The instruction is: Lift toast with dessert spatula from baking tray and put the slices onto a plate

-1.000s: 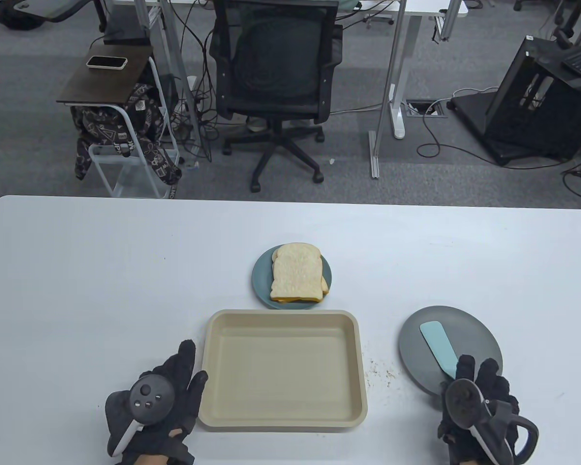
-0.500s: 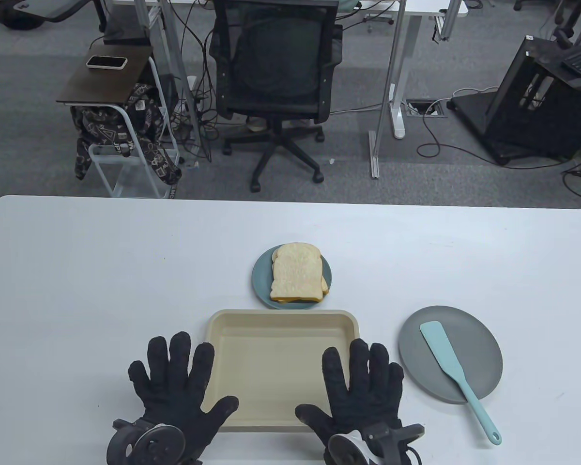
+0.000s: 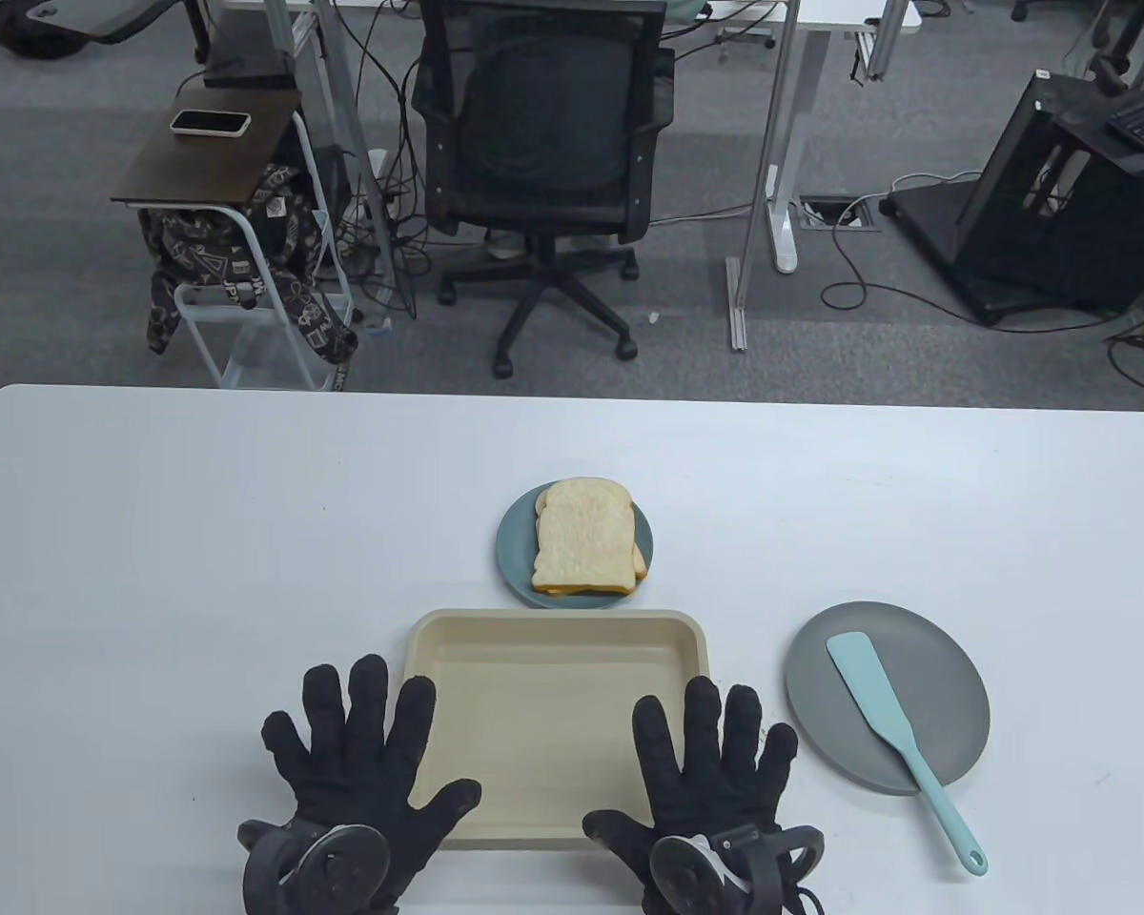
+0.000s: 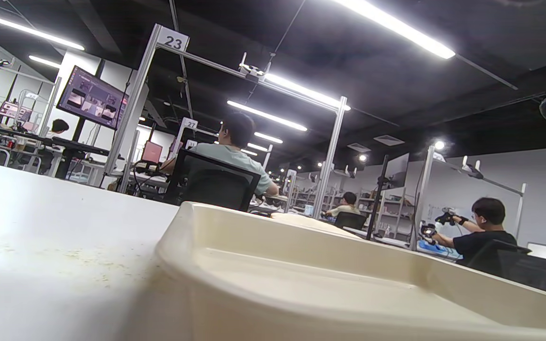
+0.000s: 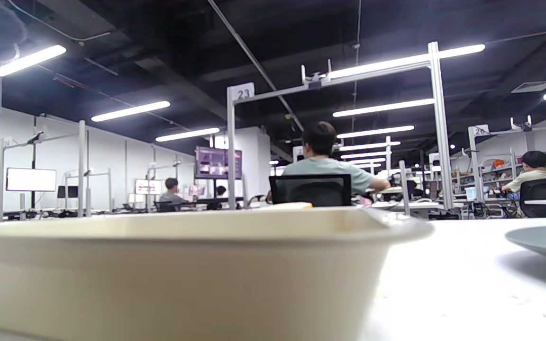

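Stacked toast slices [image 3: 586, 548] lie on a small teal plate [image 3: 513, 548] behind the beige baking tray [image 3: 553, 667], which holds nothing. The tray's rim fills the left wrist view [image 4: 301, 246] and the right wrist view [image 5: 183, 227]. A light blue dessert spatula [image 3: 891, 720] lies on a grey plate [image 3: 944, 686] at the right, its handle sticking out over the table. My left hand [image 3: 357, 748] lies flat with fingers spread over the tray's near left corner. My right hand [image 3: 715, 758] lies flat over the near right corner. Neither hand holds anything.
Crumbs [image 3: 748, 729] are scattered on the white table [image 3: 200, 534] between tray and grey plate. Beyond the far edge stand an office chair [image 3: 543, 143], a side table with a phone [image 3: 210, 122] and desk frames.
The right hand let go of the spatula, left it on the grey plate and moved to the tray. Both hands turned flat with fingers spread; since half a second ago they barely shifted.
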Demonstrator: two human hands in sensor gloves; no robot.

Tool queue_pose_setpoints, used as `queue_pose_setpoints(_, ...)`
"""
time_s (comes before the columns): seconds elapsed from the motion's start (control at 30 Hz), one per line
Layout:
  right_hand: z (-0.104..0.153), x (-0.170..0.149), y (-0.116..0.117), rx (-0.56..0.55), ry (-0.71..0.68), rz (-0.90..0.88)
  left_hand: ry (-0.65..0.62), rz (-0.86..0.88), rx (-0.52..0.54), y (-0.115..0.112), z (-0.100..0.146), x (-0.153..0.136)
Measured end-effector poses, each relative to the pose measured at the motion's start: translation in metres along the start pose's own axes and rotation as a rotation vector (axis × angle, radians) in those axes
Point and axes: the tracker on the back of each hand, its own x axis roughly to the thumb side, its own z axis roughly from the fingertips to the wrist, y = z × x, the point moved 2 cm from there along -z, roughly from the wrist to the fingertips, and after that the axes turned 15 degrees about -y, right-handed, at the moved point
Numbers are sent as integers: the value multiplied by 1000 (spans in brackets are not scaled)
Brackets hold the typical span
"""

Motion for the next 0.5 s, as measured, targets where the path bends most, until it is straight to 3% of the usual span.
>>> queue_pose_setpoints(0.5, 5, -8, -1, 1, 20, -30, -16, 52, -34, -5, -3, 2)
